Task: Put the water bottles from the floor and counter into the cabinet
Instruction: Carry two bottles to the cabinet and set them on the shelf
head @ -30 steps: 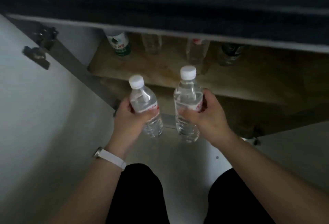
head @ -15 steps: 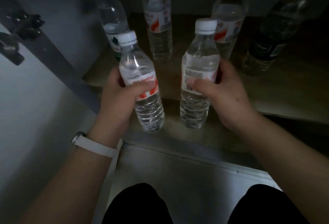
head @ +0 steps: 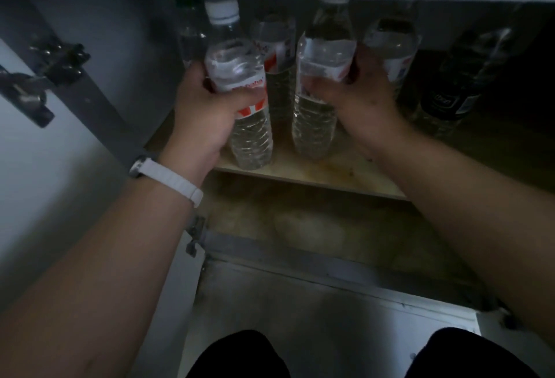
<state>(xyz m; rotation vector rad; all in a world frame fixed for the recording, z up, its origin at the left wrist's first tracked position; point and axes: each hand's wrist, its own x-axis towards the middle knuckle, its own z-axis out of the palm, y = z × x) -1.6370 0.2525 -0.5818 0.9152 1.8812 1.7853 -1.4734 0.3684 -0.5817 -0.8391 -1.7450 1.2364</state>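
My left hand grips a clear water bottle with a white cap and a red-and-white label. Its base sits at the front edge of the wooden cabinet shelf. My right hand grips a second clear bottle, which stands on the same shelf just to the right; its cap is hidden under the cabinet's top edge. Behind them, further back on the shelf, stand several more bottles, among them a clear one with a red label, another clear one and a dark-labelled one.
The open cabinet door with its metal hinge stands at the left. Below the shelf lies the cabinet's lower floor, then a metal threshold and pale floor. My knees in black show at the bottom edge.
Both hands have carried their bottles forward and down into the cabinet; the bottles now rest at the shelf's front, in front of the row at the back. My view has come closer.
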